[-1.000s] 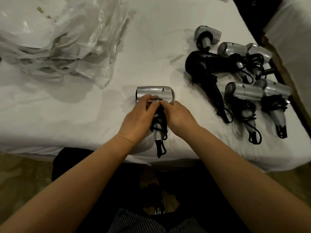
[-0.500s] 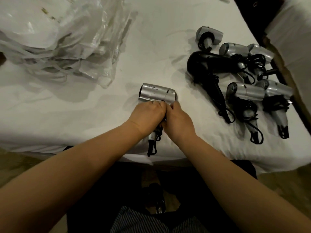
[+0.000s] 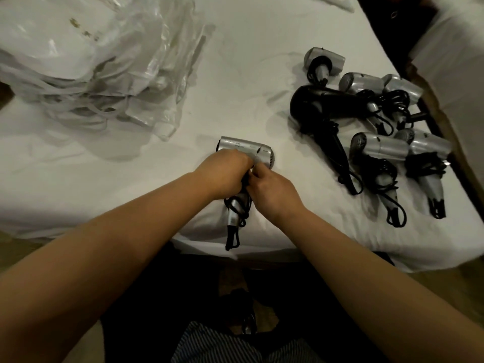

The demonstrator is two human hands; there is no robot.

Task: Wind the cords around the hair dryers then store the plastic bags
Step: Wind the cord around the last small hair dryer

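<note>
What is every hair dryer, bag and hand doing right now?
Silver hair dryer: lying on the bed, cord partly wound round its handle.
Left hand: grips the handle.
Right hand: pinches the cord.
Black hair dryer: lying flat, cord wound.
Five silver dryers: lying grouped, cords wound.
Plastic bags: heaped, not stored.

The silver hair dryer (image 3: 246, 150) has a smooth, satin plastic shell. Its black cord (image 3: 237, 208) looks matt and rubbery. The plastic bags (image 3: 104, 69) are thin, glossy, crinkled film. The white sheet (image 3: 235, 61) is matt, creased cloth. The black hair dryer (image 3: 322, 106) looks smooth and faintly glossy.
</note>
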